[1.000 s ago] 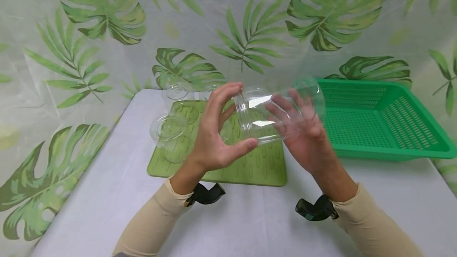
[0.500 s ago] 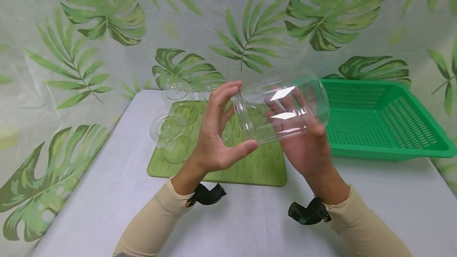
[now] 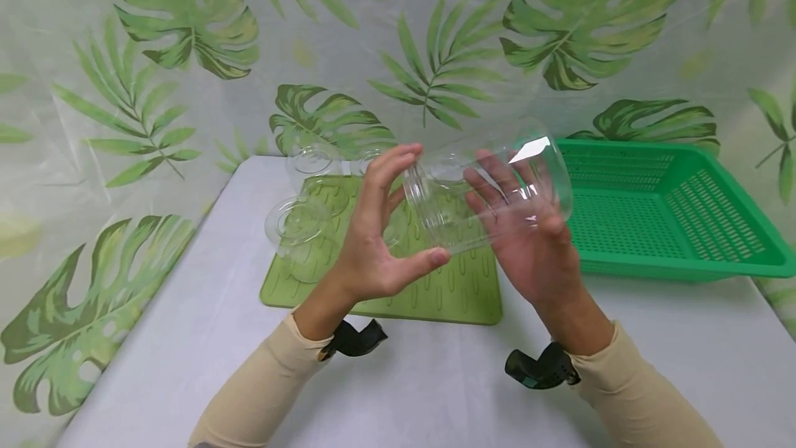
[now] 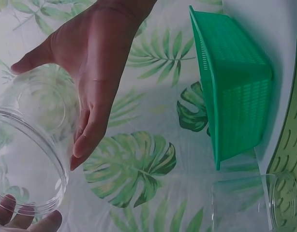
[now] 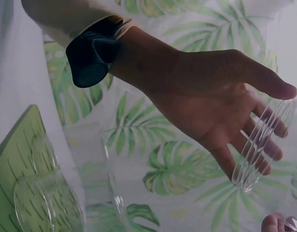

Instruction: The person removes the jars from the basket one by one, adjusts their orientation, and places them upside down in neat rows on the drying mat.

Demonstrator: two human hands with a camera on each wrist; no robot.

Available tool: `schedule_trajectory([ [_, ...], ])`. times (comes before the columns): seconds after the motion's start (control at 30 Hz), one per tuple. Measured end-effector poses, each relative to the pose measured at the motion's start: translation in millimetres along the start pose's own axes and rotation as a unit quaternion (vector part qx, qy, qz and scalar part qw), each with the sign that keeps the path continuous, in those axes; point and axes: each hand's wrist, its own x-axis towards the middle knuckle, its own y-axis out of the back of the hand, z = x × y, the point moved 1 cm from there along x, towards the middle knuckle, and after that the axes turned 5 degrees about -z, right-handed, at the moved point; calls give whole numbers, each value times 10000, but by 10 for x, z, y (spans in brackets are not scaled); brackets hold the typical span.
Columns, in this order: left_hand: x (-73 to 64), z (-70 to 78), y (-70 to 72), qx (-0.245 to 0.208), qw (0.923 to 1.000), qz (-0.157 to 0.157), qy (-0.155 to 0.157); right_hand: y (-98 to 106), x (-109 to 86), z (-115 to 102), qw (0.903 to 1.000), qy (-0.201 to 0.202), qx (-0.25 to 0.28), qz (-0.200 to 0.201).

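Observation:
A clear, see-through jar lies tilted on its side between both hands, above the mat. Thumb and fingers of the left hand grip its ridged neck at the left end. The right hand holds the base end, thumb on the near side and spread fingers on the far side, seen through the wall. In the left wrist view the right hand cups the base, while left fingertips touch the neck. The right wrist view shows the left hand round the ridged rim.
Several clear jars, one at the mat's left edge, stand on and beside a green ribbed mat behind the left hand. A green perforated basket sits on the white table at the right. Leaf-printed cloth hangs behind.
The right hand has shifted slightly left and down along the jar, and the jar's base end has turned and risen a little. The left hand keeps its grip on the neck.

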Motion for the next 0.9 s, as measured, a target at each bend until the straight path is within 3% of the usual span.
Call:
schedule_trajectory([
  [0.2,-4,18,86,505,9982,-301,-79,49,-2,-70,9998,71,-177,4],
  [0.4,-45,130,380,1432,9877,-539,-309,157,-78,-208,9990,-127,-379,184],
  [0.63,-198,227,774,2096,9759,-615,-4,255,-172,-346,9967,-327,-658,357],
  [0.9,-328,281,1073,2525,9660,-525,176,263,-218,-463,9873,-519,-1473,276],
])
